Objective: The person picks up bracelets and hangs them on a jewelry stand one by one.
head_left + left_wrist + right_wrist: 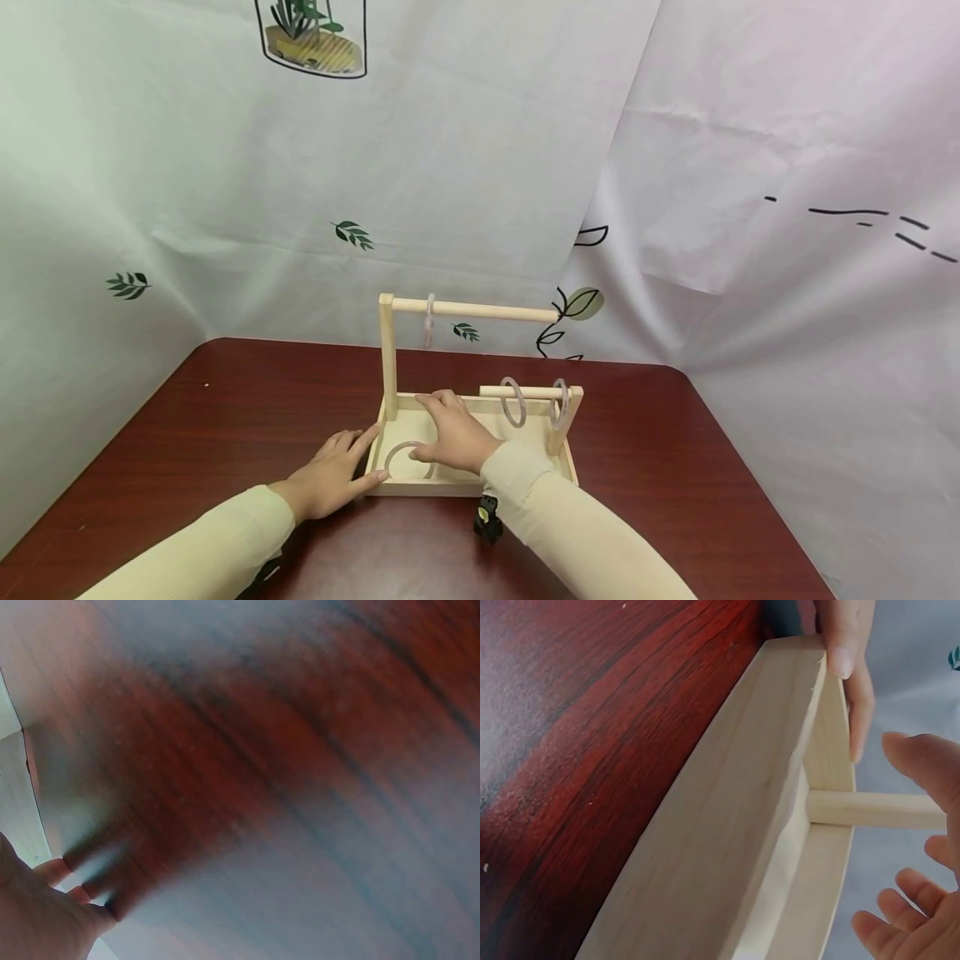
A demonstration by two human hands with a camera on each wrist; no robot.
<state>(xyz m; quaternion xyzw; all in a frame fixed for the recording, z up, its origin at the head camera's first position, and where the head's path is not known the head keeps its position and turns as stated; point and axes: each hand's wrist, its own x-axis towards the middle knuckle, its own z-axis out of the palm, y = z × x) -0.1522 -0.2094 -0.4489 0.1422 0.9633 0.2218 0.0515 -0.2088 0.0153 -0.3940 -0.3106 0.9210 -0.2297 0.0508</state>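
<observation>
A light wooden stand has a shallow tray (465, 489) and two posts bearing horizontal bars. One translucent pale bangle (429, 321) hangs on the tall left bar (495, 312). Two more bangles, one inner (514, 402) and one outer (559, 403), hang on the low right bar (536, 392). Another bangle (397, 447) is at the tray's front left, partly overlapped by my right thumb. My right hand (457, 437) hovers over the tray, fingers spread, nothing in its grasp in the right wrist view. My left hand (330, 479) rests with extended fingers and thumb against the tray's left front corner.
The stand sits on a dark red wooden table (247, 417) with rounded back corners. White cloth (465, 167) printed with leaves hangs behind and at both sides. A small black object (487, 518) shows under my right cuff.
</observation>
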